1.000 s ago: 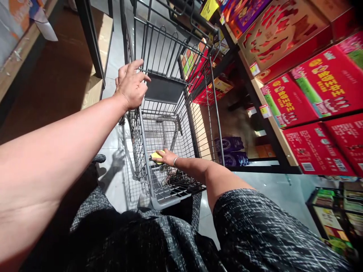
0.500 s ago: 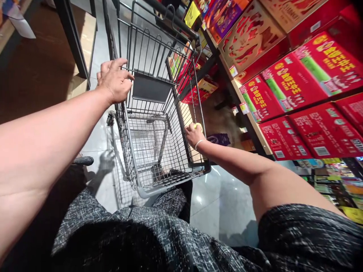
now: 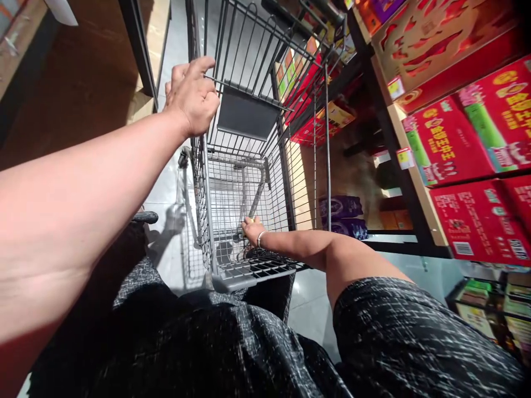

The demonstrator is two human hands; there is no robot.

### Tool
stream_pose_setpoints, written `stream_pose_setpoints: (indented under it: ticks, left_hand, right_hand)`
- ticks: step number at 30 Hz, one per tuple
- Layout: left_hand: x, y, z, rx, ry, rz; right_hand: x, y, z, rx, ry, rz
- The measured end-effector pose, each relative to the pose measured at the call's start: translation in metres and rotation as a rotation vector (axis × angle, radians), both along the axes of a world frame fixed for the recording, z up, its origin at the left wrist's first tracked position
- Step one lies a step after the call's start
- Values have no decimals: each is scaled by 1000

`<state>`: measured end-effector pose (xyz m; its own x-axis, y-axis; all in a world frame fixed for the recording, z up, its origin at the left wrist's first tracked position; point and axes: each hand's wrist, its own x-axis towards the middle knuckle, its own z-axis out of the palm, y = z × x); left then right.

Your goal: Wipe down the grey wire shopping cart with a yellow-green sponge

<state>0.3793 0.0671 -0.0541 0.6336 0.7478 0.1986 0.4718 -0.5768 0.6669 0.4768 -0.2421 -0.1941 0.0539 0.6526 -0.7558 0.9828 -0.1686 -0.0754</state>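
Observation:
A grey wire shopping cart [image 3: 234, 283] stands in front of my body, its mesh basket showing bare wire. My left hand [image 3: 191, 97] is curled over the cart's left top rail, with the index finger partly raised. Low inside the basket, close to the mesh at the near end, is my right hand [image 3: 253, 231], with a white band at its wrist. Its fingers are closed on a small yellow thing [image 3: 243, 226], mostly hidden by the hand. A dark panel [image 3: 249, 113] is fixed to the cart's far wire wall.
To the right, a shelf carries stacked red boxes [image 3: 443, 146] with yellow lettering. Purple packages [image 3: 342, 207] lie on its lower level. A wooden shelf unit with a black post [image 3: 139, 47] stands at the left. Grey tiled floor [image 3: 309, 293] shows beneath the cart.
My right hand has moved from the cart's right side down and left into the basket, carrying the yellow thing. My left hand stays on the rail. The view has shifted, so the cart appears farther right.

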Motion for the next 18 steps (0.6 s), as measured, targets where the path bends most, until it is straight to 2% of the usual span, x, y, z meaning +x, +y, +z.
stream_pose_setpoints:
  ticks: [5,8,10,13,16,18]
  left_hand:
    - [3,1,1,30,26,-1]
    - [2,-2,3,39,48,15]
    - [2,-2,3,63,71,17]
    - [1,-1,2,75,63,22]
    - [1,-1,2,30,27,28]
    - [0,-2,3,7,38,29]
  right_hand:
    - [-53,22,-15,231,311,23]
    - [-76,31,-12,310,408,-98]
    - [-81,37,-3,367,444,-192]
    - [-78,47,29,420,499,-360]
    - [-69,56,81,426,581,-548]
    - [-64,57,118,499,643,-569]
